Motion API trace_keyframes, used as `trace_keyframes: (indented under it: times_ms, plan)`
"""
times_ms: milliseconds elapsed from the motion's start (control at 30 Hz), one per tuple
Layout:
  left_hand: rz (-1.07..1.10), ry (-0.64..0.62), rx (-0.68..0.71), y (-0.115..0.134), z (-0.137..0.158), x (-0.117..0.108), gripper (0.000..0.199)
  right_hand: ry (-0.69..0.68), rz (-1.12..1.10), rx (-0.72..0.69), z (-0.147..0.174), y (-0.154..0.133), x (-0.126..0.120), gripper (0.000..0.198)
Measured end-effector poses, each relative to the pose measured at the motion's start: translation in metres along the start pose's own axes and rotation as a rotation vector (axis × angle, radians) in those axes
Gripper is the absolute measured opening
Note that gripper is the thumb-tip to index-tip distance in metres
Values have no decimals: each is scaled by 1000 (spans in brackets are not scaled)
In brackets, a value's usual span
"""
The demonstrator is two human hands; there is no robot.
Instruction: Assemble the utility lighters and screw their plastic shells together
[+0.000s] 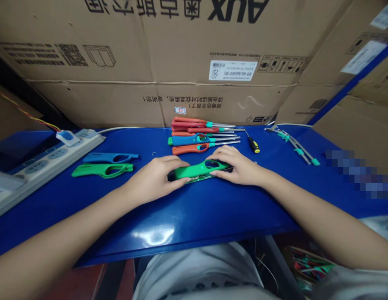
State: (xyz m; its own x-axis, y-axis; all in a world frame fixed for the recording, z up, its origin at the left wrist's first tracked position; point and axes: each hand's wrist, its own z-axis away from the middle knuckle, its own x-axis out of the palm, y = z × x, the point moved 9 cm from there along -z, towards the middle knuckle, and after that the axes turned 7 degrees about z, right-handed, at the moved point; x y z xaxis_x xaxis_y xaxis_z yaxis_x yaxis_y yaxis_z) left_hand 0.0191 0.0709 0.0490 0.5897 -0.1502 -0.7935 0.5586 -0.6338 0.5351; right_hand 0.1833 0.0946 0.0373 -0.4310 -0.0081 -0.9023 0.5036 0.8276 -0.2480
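Note:
Between my two hands is a green gas lighter (194,170), held low over the blue table. Its casing halves look slightly parted along the near side, where inner parts show. My left hand (158,177) grips the rounded rear end, thumb in front and fingers behind. My right hand (236,166) closes round the trigger end, and its fingers hide part of the front. Just behind lie several assembled lighters (189,148) in red, orange and blue with metal rods. A small screwdriver (253,144) with a black and yellow handle rests right of them.
Blue (108,157) and green (98,170) casing halves lie at left, beside a white power strip (50,160). Metal rods with teal pieces (295,146) are at right. Cardboard (181,91) walls the back. A box of coloured parts (309,264) sits below the table's right edge.

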Motion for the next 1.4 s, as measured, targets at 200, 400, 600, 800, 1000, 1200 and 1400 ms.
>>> trace_keyframes:
  times_ms: [200,400,600,800,1000,1200,1400]
  plan:
    - [-156,-79,22,2,2,8,28,-78,14,23,0,0,9,35]
    - [-135,-123,-5,-1,3,14,26,-100,-6,27,1,1,13,35]
    - [-141,-137,-15,-2,5,15,30,-119,-5,34,1,3,15,37]
    - [-292,-156,14,4,7,20,31,-143,25,21,2,1,15,40]
    - [-374,-119,89,5,8,26,37,-160,109,-60,4,-1,13,33]
    - [-244,-44,135,3,6,23,31,-107,197,-121,5,-9,5,29]
    - [-284,-23,160,7,4,17,29,-58,268,-118,2,-12,2,30]
